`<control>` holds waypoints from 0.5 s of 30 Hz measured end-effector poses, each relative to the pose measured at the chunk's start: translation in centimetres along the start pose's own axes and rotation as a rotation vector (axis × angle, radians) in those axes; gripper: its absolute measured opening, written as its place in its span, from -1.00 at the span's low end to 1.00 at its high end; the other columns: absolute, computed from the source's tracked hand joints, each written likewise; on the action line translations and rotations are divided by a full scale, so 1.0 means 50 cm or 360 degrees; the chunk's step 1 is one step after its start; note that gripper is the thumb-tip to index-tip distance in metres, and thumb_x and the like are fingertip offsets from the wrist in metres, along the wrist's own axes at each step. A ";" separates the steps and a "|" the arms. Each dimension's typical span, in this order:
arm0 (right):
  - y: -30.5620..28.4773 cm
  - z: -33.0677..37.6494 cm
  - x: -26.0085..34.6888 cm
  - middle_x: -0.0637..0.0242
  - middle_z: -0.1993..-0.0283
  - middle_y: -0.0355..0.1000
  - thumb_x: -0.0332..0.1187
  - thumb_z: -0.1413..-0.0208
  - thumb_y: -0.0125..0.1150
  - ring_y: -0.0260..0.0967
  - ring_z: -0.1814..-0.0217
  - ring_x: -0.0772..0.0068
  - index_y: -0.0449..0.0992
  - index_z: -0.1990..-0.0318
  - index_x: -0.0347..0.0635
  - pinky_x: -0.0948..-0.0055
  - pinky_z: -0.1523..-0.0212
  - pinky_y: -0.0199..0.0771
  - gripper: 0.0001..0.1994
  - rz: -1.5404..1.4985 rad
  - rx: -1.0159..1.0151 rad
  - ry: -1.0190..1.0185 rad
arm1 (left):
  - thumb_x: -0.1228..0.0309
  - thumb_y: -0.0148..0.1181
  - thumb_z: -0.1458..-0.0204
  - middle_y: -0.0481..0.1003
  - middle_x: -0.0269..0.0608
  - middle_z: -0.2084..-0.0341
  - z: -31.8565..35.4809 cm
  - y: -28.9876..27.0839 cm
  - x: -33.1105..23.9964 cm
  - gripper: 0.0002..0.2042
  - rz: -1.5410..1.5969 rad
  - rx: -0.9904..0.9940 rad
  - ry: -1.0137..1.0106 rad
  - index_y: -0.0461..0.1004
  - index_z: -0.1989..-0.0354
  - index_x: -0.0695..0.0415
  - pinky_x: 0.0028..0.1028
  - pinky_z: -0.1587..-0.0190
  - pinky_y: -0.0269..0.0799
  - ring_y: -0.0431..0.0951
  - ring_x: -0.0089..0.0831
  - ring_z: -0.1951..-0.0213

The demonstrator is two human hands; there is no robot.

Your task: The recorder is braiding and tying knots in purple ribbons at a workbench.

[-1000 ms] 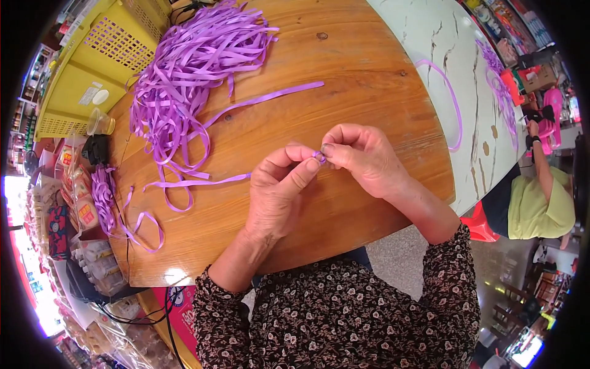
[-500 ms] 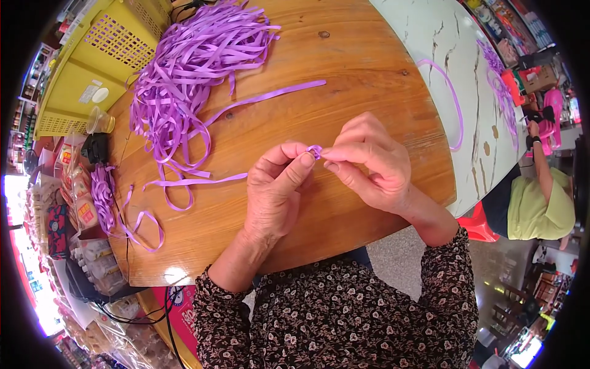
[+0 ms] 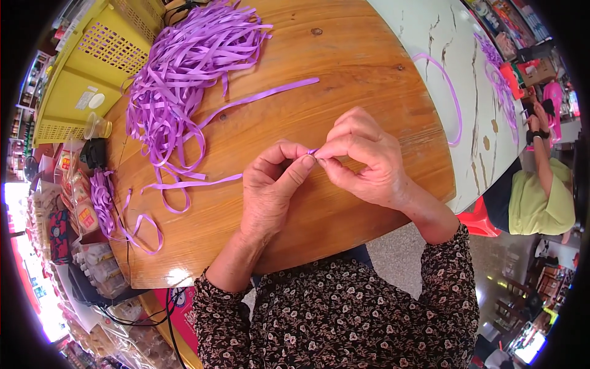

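Over the middle of the wooden table [image 3: 344,55], my left hand [image 3: 273,181] pinches a purple ribbon [image 3: 312,151] between thumb and index finger. The thumb and index finger of my right hand [image 3: 369,161] close on the same small bit of ribbon from the right, so the two sets of fingertips meet. Only a sliver of it shows between them; its exact fold or knot is hidden. One strand [image 3: 215,181] runs leftward from my left hand across the wood. A large tangled heap of purple ribbons [image 3: 190,67] lies at the far left.
A yellow plastic crate [image 3: 77,80] stands at the left, with a clear cup [image 3: 97,126] beside it. Bagged goods [image 3: 77,197] line the left edge. On the right, a white marbled table [image 3: 455,92] carries more purple ribbon [image 3: 501,92]; another person in a green shirt [image 3: 541,200] is beyond.
My right fingertips have moved in to meet my left ones, and the small ribbon loop that showed between them is now mostly covered. The view has shifted slightly.
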State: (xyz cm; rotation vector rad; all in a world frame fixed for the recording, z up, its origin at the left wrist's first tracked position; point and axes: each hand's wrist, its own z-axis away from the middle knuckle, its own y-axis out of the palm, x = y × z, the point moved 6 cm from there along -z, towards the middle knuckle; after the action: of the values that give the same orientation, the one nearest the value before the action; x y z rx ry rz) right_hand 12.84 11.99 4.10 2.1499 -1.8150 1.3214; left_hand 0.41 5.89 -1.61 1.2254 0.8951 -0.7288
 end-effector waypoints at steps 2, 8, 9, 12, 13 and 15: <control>-0.001 0.001 -0.001 0.38 0.46 0.34 -0.61 0.25 0.28 0.29 0.38 0.33 0.46 0.45 -0.14 0.42 0.37 0.31 -0.82 -0.0040 -0.0002 0.0000 | 0.60 0.14 -0.03 0.40 -0.42 0.39 0.000 0.000 0.002 -0.92 -0.0055 0.0002 -0.0018 0.46 0.30 0.22 -0.69 0.33 0.20 0.31 -0.69 0.39; 0.006 0.021 -0.032 0.38 0.46 0.33 -0.61 0.16 0.19 0.30 0.36 0.51 0.43 0.46 -0.21 0.50 0.33 0.32 -0.89 -0.0561 0.0015 0.0434 | 0.56 0.17 -0.03 0.44 -0.47 0.39 0.007 0.016 -0.005 -0.92 -0.0013 0.0093 -0.0077 0.47 0.30 0.21 -0.72 0.28 0.28 0.34 -0.74 0.36; 0.010 0.024 -0.042 0.38 0.45 0.33 -0.61 0.14 0.17 0.29 0.34 0.56 0.42 0.45 -0.23 0.54 0.31 0.32 -0.91 -0.0712 0.0017 0.0598 | 0.57 0.18 -0.03 0.44 -0.47 0.39 0.008 0.015 -0.004 -0.92 -0.0024 0.0082 -0.0070 0.47 0.29 0.21 -0.73 0.29 0.28 0.35 -0.75 0.36; 0.024 0.034 -0.056 0.40 0.42 0.33 -0.60 0.10 0.15 0.28 0.32 0.62 0.42 0.44 -0.27 0.58 0.27 0.31 -0.94 -0.0937 0.0013 0.0799 | 0.57 0.18 -0.02 0.45 -0.47 0.38 0.008 0.011 -0.001 -0.90 -0.0027 0.0064 -0.0053 0.47 0.28 0.21 -0.73 0.29 0.29 0.36 -0.75 0.35; 0.028 0.037 -0.059 0.41 0.40 0.33 -0.59 0.08 0.15 0.28 0.31 0.63 0.42 0.43 -0.28 0.60 0.25 0.30 -0.95 -0.1012 0.0004 0.0834 | 0.58 0.18 -0.02 0.45 -0.46 0.38 0.008 0.009 0.000 -0.90 -0.0020 0.0056 -0.0044 0.47 0.27 0.21 -0.73 0.29 0.29 0.36 -0.75 0.35; 0.029 0.041 -0.060 0.42 0.40 0.33 -0.59 0.08 0.15 0.27 0.31 0.63 0.42 0.43 -0.28 0.60 0.24 0.30 -0.95 -0.1029 0.0004 0.0846 | 0.61 0.16 -0.01 0.45 -0.42 0.35 0.009 0.009 0.003 -0.88 -0.0002 0.0043 -0.0047 0.47 0.26 0.22 -0.69 0.23 0.29 0.37 -0.70 0.31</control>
State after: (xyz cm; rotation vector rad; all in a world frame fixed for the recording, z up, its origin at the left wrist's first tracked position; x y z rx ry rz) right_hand 12.92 12.87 0.28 1.8737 -0.8274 1.4937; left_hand 0.93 5.52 -1.49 1.2350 0.8643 -0.7605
